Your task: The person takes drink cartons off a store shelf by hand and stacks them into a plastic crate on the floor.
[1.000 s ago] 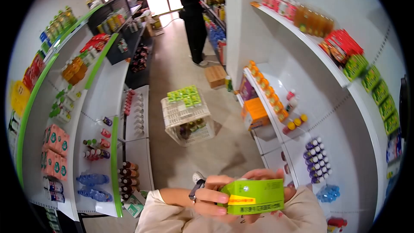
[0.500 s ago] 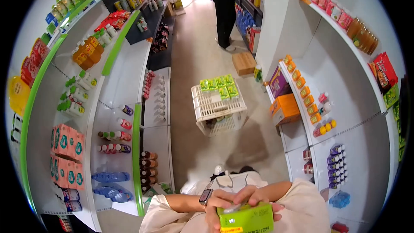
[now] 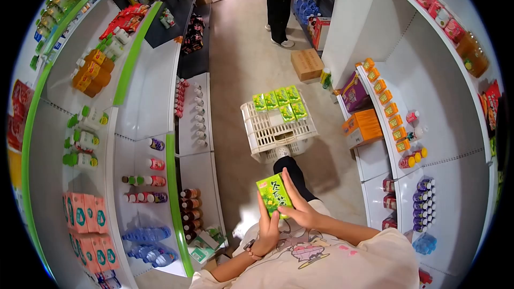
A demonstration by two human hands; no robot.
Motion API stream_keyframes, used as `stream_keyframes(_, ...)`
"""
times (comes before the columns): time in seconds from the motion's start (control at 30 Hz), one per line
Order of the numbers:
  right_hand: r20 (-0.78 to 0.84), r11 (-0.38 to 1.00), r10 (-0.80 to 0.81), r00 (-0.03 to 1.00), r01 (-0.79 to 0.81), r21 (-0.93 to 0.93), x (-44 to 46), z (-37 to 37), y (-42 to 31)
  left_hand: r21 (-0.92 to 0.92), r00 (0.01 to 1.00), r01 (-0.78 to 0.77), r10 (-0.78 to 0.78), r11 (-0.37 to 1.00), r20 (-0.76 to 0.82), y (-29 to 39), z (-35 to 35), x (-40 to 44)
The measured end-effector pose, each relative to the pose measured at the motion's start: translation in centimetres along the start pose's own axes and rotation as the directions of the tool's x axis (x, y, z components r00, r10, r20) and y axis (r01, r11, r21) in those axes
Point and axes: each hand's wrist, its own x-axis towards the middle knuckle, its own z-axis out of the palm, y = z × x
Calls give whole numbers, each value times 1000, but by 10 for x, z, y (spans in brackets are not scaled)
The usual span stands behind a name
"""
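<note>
A green drink carton [image 3: 274, 195] with dark characters on its face stands between my two hands, low in the middle of the view. My left hand [image 3: 269, 229] presses on its left side and lower edge. On its right side, my right hand [image 3: 300, 203] grips it, with the fingers along the edge and the thumb on the front. Ahead of them a white plastic crate [image 3: 267, 135] bears several matching green cartons [image 3: 276, 99] on its top. One foot in a white shoe touches the crate's near side.
Shelves with bottles [image 3: 150, 234], pink boxes [image 3: 85, 211] and cans line the left. Right shelves [image 3: 399, 173] hold orange cartons [image 3: 384, 96], purple-labelled bottles and an orange box [image 3: 362, 128]. A cardboard box [image 3: 307, 65] lies on the floor near a person in black [image 3: 278, 10].
The green carton has moved up and forward, and its face now shows. Both hands shifted to its sides. A leg has stepped forward to the crate.
</note>
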Motion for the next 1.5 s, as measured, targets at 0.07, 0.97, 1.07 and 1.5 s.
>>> stream_keyframes(0.07, 1, 949, 245, 969, -240, 205, 11, -7, 56, -143, 982, 164, -175, 976, -64, -39, -5, 32)
stream_keyframes(0.97, -232, 668, 734, 638, -740, 80, 286, -192, 433, -31, 457, 889, -890, 457, -13, -318, -72, 512)
stream_keyframes(1.07, -120, 611, 792, 599, -772, 177, 298, -211, 401, -28, 530, 844, -839, 536, -123, -330, -69, 514)
stream_keyframes(1.5, -294, 457, 787, 542, -833, -313, 193, -199, 376, 102, 742, 663, -669, 742, 40, -304, -98, 469)
